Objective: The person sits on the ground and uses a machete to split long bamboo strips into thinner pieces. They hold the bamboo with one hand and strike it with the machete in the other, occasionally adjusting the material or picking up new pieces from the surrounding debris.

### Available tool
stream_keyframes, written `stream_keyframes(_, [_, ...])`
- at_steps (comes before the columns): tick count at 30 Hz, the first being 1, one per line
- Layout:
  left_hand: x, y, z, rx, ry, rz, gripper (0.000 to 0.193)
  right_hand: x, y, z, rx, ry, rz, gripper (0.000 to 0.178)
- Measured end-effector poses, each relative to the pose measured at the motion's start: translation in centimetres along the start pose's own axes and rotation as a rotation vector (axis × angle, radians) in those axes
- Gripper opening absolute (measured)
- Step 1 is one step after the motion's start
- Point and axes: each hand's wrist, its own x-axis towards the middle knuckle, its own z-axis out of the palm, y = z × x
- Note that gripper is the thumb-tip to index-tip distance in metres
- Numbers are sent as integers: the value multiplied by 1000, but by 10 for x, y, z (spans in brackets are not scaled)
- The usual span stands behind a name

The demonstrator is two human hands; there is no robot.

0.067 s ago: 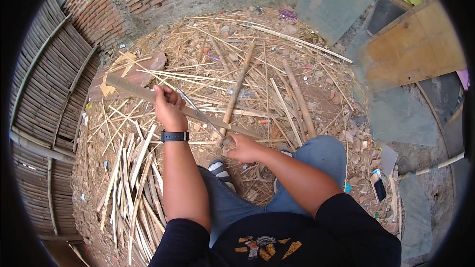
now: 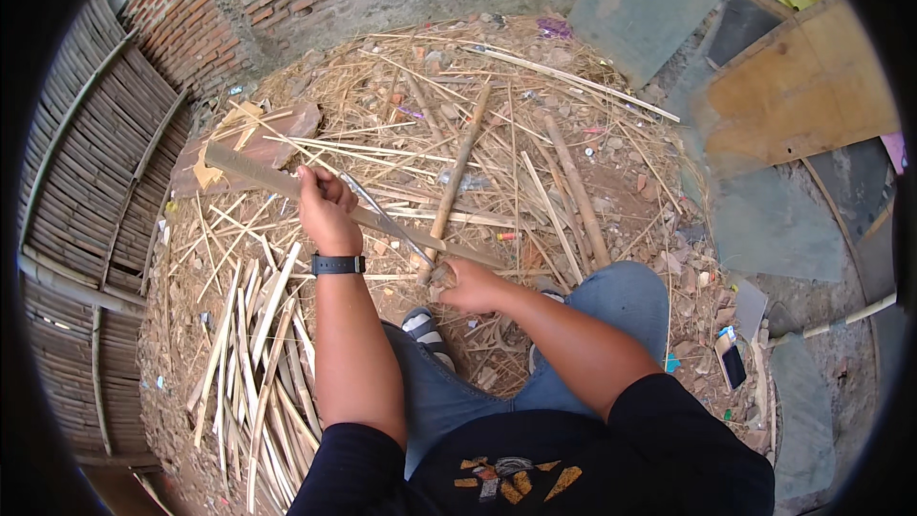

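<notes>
My left hand (image 2: 328, 215), with a dark watch on its wrist, is closed around a long bamboo slat (image 2: 250, 172). The slat slopes from the upper left down toward my right hand (image 2: 473, 287). That hand grips the wooden handle of a long knife (image 2: 387, 223). Its metal blade runs up to the left across the slat, and the far end comes close to my left fingers. Whether those fingers touch the blade, I cannot tell. Both hands are in front of my bent knees.
Many split bamboo strips (image 2: 253, 363) lie piled at the left. Round poles (image 2: 458, 167) and loose strips are scattered over the littered ground ahead. A bamboo wall (image 2: 81, 153) stands left, a brick wall (image 2: 287, 0) behind. Flat boards (image 2: 793, 86) and a phone (image 2: 732, 365) are at the right.
</notes>
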Motion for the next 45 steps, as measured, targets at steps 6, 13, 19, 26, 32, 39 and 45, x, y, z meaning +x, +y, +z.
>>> stream_keyframes(6, [0,0,-5,-9,4,-16,38,-2,-2,0,-9,-26,1,59])
stream_keyframes(13, [-2,2,0,7,26,-15,38,5,4,-2,-51,19,15,55])
stream_keyframes(19, [-1,-1,-2,-1,10,-7,38,1,1,1,12,-43,18,50])
stream_keyframes(26, [2,0,-3,7,25,6,38,-6,-9,2,27,-25,14,49])
stream_keyframes(32, [1,0,-3,10,46,-4,38,0,-5,-1,-61,-11,34,50])
stream_keyframes(39, [2,-2,-1,9,37,-4,38,-2,-4,0,-53,1,32,51])
stream_keyframes(45, [-4,5,10,37,-9,7,38,-1,2,22,-92,188,-44,50])
